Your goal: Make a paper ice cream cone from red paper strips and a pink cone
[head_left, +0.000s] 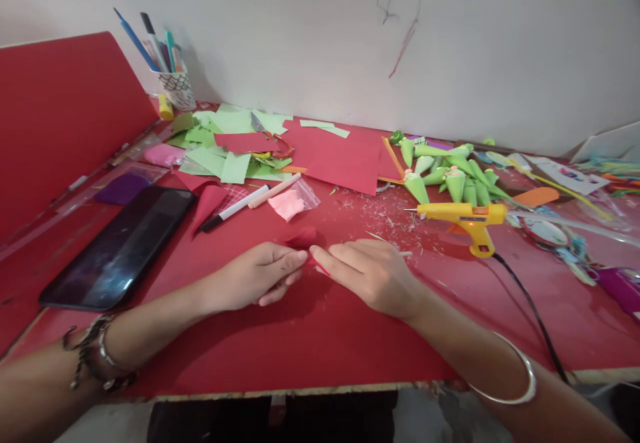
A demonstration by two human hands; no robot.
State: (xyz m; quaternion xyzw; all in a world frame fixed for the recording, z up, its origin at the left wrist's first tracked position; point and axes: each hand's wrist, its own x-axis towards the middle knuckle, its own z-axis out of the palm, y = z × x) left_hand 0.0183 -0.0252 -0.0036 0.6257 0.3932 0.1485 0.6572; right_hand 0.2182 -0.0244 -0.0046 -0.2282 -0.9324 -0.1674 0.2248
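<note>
Just above the table's front half, my left hand [263,273] and my right hand [373,273] meet fingertip to fingertip. Between them is a small piece of red paper [302,236], with a curled part standing up behind my left thumb. Both hands are closed on it; much of the paper is hidden by the fingers. Beyond the hands lie a packet of pink material [287,204], a beige stick-like pen [275,190] and a white marker with a black cap [235,208]. A red paper cone [209,204] rests left of the marker.
A black phone [117,250] lies at left. To the right are a yellow glue gun [463,220] with its cord [535,310] and several green paper cones [453,176]. Green paper scraps [215,160], scissors [280,144] and a pen cup [175,88] stand toward the wall.
</note>
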